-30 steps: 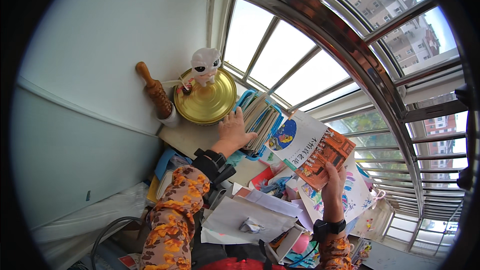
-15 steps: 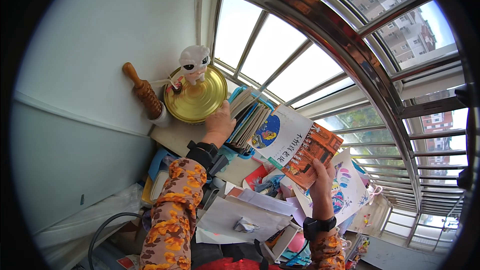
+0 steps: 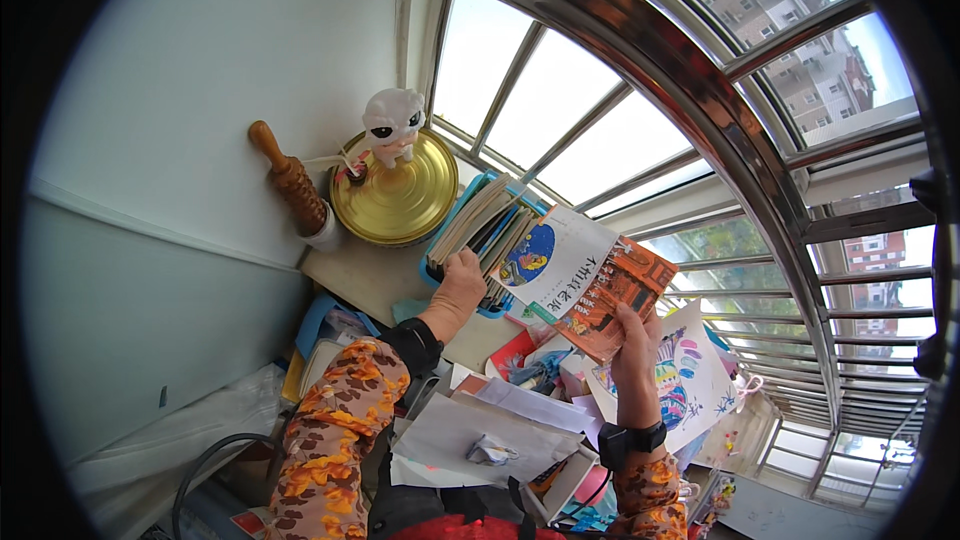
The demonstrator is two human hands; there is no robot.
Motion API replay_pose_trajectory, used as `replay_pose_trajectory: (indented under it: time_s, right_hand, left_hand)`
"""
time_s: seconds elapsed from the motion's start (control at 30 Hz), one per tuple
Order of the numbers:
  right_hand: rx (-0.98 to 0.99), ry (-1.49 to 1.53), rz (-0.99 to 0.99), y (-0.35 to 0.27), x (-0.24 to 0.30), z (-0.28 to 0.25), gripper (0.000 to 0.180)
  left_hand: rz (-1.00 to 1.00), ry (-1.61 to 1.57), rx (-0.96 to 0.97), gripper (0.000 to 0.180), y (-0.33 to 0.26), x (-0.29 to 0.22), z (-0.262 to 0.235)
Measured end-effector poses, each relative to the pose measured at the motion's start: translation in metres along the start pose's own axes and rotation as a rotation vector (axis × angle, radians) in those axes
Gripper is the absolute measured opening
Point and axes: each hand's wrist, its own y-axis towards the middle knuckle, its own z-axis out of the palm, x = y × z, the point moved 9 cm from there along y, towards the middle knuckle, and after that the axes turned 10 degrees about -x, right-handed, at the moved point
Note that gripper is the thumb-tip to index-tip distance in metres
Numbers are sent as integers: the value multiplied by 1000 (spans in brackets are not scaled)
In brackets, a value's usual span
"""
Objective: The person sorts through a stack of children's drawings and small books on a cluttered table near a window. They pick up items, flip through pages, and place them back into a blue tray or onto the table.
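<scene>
A blue plastic basket holds a tight row of thin books standing on edge. My left hand is at the basket's near left side, its fingers curled closed on the books' upper edges; the fingertips are partly hidden among them. In my right hand is a paperback book with a white and orange cover and a round blue picture. The thumb lies on the cover at its lower right corner. The book is tilted and overlaps the right side of the basket.
Left of the basket, a round gold tin carries a white figurine. A carved wooden rolling pin leans at the wall. Papers and a coloured drawing lie nearer. Metal window bars curve along the right.
My left hand has moved from beside the gold tin onto the books, and the row has tipped apart slightly. The paperback in my right hand has shifted slightly left.
</scene>
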Motion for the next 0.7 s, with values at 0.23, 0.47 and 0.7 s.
replay_pose_trajectory:
  time_s: [0.23,0.47,0.7]
  right_hand:
    - [22,-29,-58,0,6,-8,36]
    - [7,41,-14,4,14,-13,36]
    - [18,44,72,13,6,13,34]
  left_hand:
    - [-349,-153,126,20,12,4,14]
    - [-476,-432,42,20,4,3,6]
    - [-475,-1078,251,33,-25,8,34]
